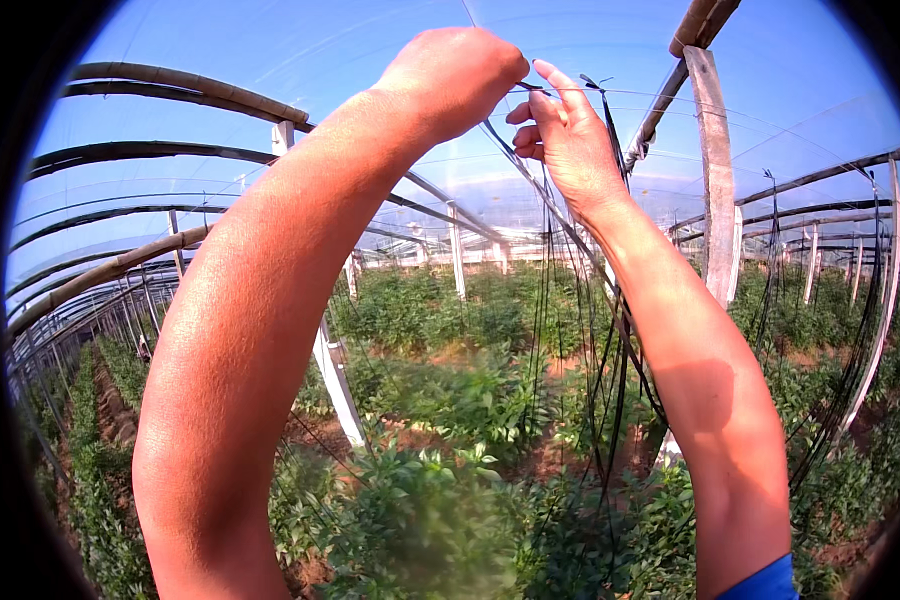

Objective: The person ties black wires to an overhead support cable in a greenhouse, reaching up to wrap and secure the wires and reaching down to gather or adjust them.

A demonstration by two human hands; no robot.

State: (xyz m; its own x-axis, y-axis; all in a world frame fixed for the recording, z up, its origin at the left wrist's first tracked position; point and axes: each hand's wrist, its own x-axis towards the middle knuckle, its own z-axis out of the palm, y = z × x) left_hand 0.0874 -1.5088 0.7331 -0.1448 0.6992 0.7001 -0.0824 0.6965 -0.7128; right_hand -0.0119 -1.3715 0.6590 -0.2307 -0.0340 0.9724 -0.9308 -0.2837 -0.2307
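Observation:
Both my hands are raised high at a thin overhead wire (645, 93). My left hand (461, 79) is closed in a fist around a short end of black twine (529, 86), which pokes out past its fingers. Close beside it is my right hand (574, 142), its index finger lifted and apart from the thumb, the other fingers curled. The twine end reaches the right thumb, but no firm grip shows there. A loose bundle of black strands (596, 259) slants down behind my right hand and forearm. Another black strand is knotted on the wire (594, 82) just right of my fingers.
Leafy green plants (435, 487) grow in rows over brown soil below. A wooden post (709, 150) rises at the right, and a white post (337, 382) leans behind my left arm. Curved poles (187, 86) hold clear plastic sheeting overhead. More black strands (866, 322) hang at the far right.

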